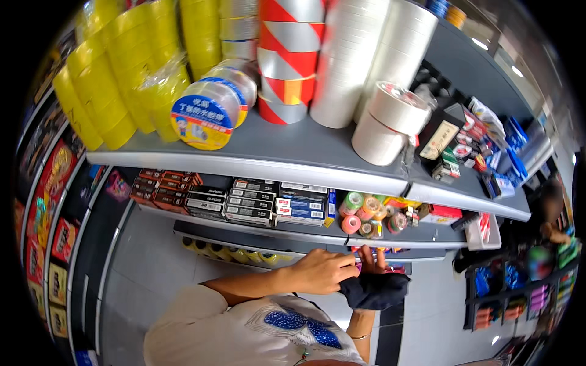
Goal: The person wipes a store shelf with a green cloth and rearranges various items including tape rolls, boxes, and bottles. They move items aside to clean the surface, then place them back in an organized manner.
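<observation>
Just ahead of my shirt, my left hand (326, 271) pinches the edge of a dark cloth item (377, 290), possibly a glove. The item wraps over the palm and back of my right hand (373, 260), whose straight fingers stick out above it, spread apart. The cloth hides my right thumb and palm. A thin bracelet (361, 337) circles my right wrist. Beyond the hands, the lower shelf (311, 231) carries small boxes (249, 201) and rolls of coloured tape (351, 224).
The upper shelf (293, 158) holds yellow tape rolls (98, 91), red-and-silver striped tape (287, 66), white tape rolls (380, 142) and mixed packets. A white plastic bin (493, 233) sits at the lower shelf's right end. Shelving with packages (64, 238) lines the left. A person (549, 206) is at far right.
</observation>
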Motion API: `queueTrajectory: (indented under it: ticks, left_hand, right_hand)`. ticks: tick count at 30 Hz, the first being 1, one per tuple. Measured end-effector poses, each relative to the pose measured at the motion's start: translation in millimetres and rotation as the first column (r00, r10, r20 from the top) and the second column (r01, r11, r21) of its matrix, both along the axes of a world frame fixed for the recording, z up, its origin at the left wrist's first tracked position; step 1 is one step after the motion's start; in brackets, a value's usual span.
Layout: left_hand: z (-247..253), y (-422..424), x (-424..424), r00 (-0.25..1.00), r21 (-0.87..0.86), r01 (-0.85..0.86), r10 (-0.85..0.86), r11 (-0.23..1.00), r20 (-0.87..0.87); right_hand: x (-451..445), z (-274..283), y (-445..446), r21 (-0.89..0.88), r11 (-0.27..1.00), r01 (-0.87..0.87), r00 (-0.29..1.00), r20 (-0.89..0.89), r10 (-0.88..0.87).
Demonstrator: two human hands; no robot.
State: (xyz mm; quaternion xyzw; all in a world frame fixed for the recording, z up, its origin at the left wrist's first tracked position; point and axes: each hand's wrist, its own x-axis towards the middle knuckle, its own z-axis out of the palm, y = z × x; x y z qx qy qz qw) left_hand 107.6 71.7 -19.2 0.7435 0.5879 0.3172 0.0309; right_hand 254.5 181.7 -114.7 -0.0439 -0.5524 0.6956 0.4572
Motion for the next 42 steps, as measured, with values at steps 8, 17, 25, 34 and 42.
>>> queueTrajectory:
  ticks: [8, 17, 25, 34, 42]
  left_hand:
    - [17, -2, -23, 0.874, 0.15, -0.415, 0.348, 0.897, 0.338]
    - [1, 12, 15, 0.975, -0.174, 0.047, -0.008, 0.984, 0.222]
    - [23, -24, -37, 0.94, -0.391, 0.333, -0.267, 0.858, 0.215]
    - [195, -88, -187, 0.737, 0.674, -0.399, 0.654, 0.622, -0.168]
    - [222, -102, -222, 0.677, 0.186, -0.639, 0.661, 0.746, -0.324]
  right_hand:
    - [-19, -54, -21, -0.472, 0.776, 0.419, 0.876, 0.436, -0.208]
    - [-16, -44, -47, -0.526, 0.846, -0.086, 0.902, 0.32, 0.291]
    - [-16, -8, -5, -0.596, 0.741, -0.309, 0.951, -0.2, 0.236]
    - [20, 11, 11, -0.78, 0.596, -0.192, 0.955, -0.288, -0.07]
    - [10, 19, -3, -0.755, 0.592, -0.282, 0.942, -0.336, 0.02]
